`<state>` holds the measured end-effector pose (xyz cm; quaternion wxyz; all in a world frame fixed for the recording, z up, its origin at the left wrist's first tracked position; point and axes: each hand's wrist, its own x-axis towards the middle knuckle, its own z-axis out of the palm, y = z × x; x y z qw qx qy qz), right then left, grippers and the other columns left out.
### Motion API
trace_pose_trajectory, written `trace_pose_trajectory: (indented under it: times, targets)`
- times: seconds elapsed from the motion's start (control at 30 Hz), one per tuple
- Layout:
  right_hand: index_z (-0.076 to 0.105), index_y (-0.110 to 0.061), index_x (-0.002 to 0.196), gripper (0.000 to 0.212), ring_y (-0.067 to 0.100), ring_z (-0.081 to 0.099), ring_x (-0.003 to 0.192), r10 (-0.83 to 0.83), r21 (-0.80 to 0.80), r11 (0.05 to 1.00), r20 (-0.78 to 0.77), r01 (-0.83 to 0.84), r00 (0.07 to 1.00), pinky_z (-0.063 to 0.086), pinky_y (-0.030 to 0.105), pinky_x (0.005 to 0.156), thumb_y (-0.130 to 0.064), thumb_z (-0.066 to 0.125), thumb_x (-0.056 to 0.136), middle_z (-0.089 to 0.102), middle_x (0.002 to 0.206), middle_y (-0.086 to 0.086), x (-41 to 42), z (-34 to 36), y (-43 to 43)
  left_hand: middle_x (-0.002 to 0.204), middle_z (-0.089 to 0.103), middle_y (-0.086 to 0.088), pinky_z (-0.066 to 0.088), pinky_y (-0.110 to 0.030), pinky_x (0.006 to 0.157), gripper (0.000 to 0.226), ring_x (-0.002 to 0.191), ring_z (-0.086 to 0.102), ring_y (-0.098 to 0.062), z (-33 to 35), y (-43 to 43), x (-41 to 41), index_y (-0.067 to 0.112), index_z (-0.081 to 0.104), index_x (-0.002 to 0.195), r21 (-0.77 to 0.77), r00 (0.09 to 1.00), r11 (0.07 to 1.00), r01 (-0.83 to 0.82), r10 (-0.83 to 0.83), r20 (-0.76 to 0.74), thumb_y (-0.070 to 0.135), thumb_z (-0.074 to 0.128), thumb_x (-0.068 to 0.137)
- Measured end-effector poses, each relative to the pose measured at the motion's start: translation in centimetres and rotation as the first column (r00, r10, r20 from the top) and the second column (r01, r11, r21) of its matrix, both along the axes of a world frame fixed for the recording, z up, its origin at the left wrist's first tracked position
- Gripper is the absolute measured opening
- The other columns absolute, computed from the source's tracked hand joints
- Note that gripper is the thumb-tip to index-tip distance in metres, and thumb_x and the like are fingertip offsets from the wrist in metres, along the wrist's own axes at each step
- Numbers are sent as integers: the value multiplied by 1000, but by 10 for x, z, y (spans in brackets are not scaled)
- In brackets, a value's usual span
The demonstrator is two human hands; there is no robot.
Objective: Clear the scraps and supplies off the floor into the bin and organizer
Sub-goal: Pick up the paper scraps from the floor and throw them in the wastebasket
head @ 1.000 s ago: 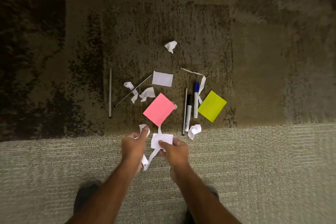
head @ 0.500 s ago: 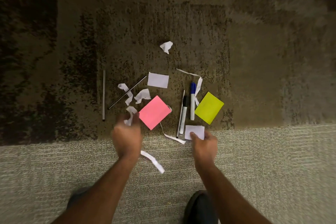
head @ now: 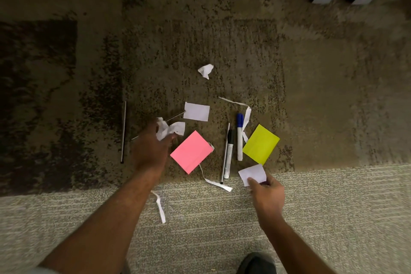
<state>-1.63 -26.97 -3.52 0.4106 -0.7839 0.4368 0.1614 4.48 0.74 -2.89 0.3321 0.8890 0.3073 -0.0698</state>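
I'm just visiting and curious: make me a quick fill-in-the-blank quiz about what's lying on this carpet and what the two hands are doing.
1. The left hand is gathering crumpled ____ paper scraps.
2. The right hand pinches a small white slip just below the ____ sticky pad.
3. The marker beside that pad has a ____ cap.
4. The sticky pad between the hands is ____.

Missing words: white; yellow; blue; pink

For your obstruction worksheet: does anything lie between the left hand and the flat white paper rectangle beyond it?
Yes. Crumpled white scraps lie at the left hand, and a thin rod's end reaches the white rectangle.
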Motion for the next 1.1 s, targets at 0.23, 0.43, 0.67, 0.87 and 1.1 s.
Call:
trace_pose_trajectory:
  times: [0.23, 0.43, 0.67, 0.87, 1.1]
  targets:
    - [72, -13, 93, 11, 28, 72, 73, 4, 23, 1000, 38, -5, 999, 61, 49, 73, -10, 76, 83, 76, 78, 5, -13, 7, -3, 133, 64, -8, 52, -42, 94, 55, 118, 62, -34, -8, -4, 5, 28, 51, 142, 36, 946, 947, 320, -318, -60, 32, 67, 90]
    - [72, -9, 96, 14, 23, 70, 70, -14, 24, 1000, 60, 12, 998, 58, 38, 68, -9, 76, 83, 74, 76, 3, -16, 11, 4, 114, 71, -18, 56, -45, 81, 35, 101, 68, -41, -11, -11, 15, 16, 67, 126, 191, 915, 896, 401, -399, -53, 17, 62, 92]
    - [68, -13, 94, 12, 22, 70, 69, -98, 78, 993, 114, 89, 989, 53, 30, 63, -6, 73, 85, 73, 76, 3, -10, 49, 16, 117, 74, -10, 46, -23, 80, 31, 103, 70, -24, 29, -19, 7, 14, 71, 121, -100, 997, 993, -64, 60, -40, 18, 61, 92]
    - [67, -19, 88, 15, 23, 72, 71, -73, 110, 992, 155, 56, 985, 60, 40, 67, -7, 75, 84, 75, 78, 5, -7, 134, 50, 85, 77, -8, 49, -23, 55, 12, 67, 64, -14, 120, -17, -6, 10, 77, 93, -169, 953, 942, -289, 299, 36, 17, 71, 86]
    - [69, -24, 85, 22, 19, 73, 75, 27, 264, 961, 212, -84, 977, 58, 34, 69, -3, 76, 83, 76, 81, -1, 16, 268, 136, 66, 64, 20, 38, -6, 45, 12, 62, 60, 4, 257, 31, -35, 15, 77, 94, -377, 763, 716, -587, 645, 37, 15, 77, 82]
